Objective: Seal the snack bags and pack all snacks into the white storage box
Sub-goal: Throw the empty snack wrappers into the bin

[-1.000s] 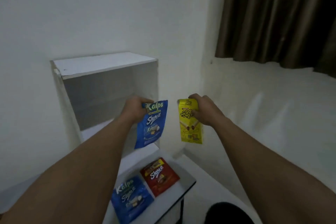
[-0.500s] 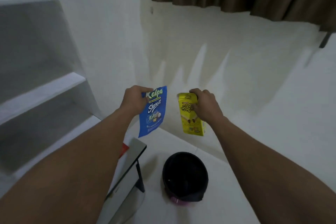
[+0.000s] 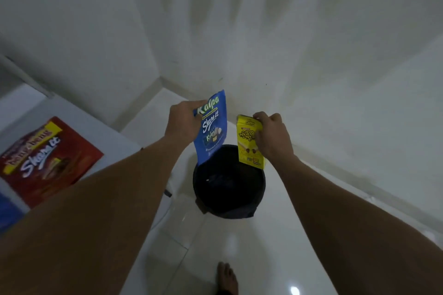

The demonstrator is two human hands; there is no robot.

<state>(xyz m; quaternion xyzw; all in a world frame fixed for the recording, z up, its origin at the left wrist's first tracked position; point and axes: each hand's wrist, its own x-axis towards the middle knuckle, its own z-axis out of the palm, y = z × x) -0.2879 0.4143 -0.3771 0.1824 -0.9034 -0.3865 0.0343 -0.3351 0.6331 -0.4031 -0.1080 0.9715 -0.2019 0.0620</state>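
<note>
Above a black bin (image 3: 229,189), your left hand (image 3: 184,122) pinches a blue snack bag (image 3: 212,127), your right hand (image 3: 273,136) a yellow pack (image 3: 248,143). Near left, a red bag (image 3: 48,158) lies unpacked; packing seems barely begun.

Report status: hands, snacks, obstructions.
Left hand grips blue bag; right hand grips yellow pack. Both held above black bin. Red bag on table. White box not in view.

Bare floor (image 3: 215,244) around black bin (image 3: 229,189); wall (image 3: 311,74) behind
</note>
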